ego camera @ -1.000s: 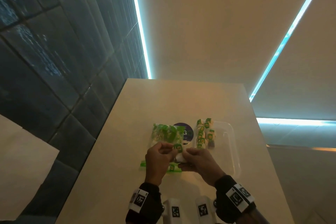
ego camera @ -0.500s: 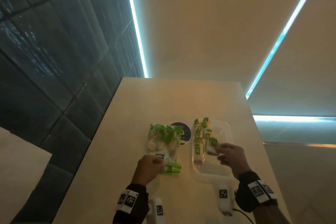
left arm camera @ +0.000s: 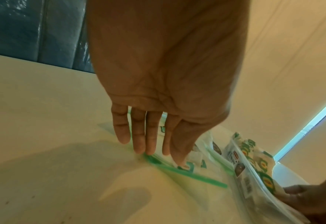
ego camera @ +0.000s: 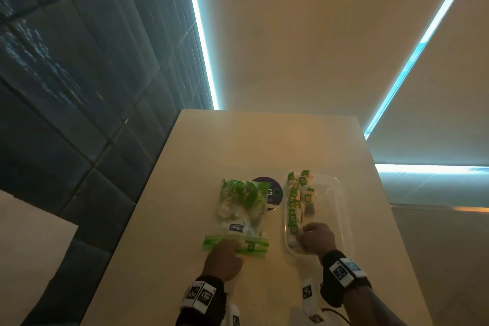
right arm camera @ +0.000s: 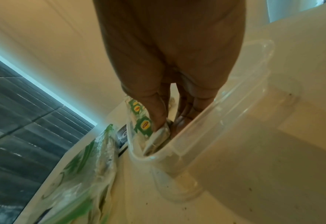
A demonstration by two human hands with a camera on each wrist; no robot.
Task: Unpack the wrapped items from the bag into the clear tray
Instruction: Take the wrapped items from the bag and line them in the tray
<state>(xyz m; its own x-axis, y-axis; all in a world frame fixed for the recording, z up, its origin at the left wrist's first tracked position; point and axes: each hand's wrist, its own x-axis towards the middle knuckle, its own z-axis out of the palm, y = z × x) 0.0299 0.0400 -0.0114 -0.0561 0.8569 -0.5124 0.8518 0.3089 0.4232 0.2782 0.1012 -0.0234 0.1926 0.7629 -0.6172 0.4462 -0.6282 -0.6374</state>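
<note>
A clear zip bag (ego camera: 239, 209) with a green strip lies on the table, several green-and-white wrapped items inside. My left hand (ego camera: 225, 251) presses the bag's near mouth with straight fingers (left arm camera: 139, 142); the thumb rests on the strip (left arm camera: 196, 174). To the right stands the clear tray (ego camera: 341, 209), with a row of wrapped items (ego camera: 295, 206) along its left wall. My right hand (ego camera: 304, 235) is in the tray's near left corner. Its thumb and fingers pinch one wrapped item (right arm camera: 162, 133) just above the tray (right arm camera: 244, 94) floor.
A dark round sticker (ego camera: 270, 190) shows on the table (ego camera: 264, 140) between bag and tray. A dark tiled wall runs along the table's left side. The table's right edge lies just beyond the tray.
My right hand left the bag's mouth with a wrapped item, moved over the tray, then came to its near left corner. My left hand stayed at the bag and flattened.
</note>
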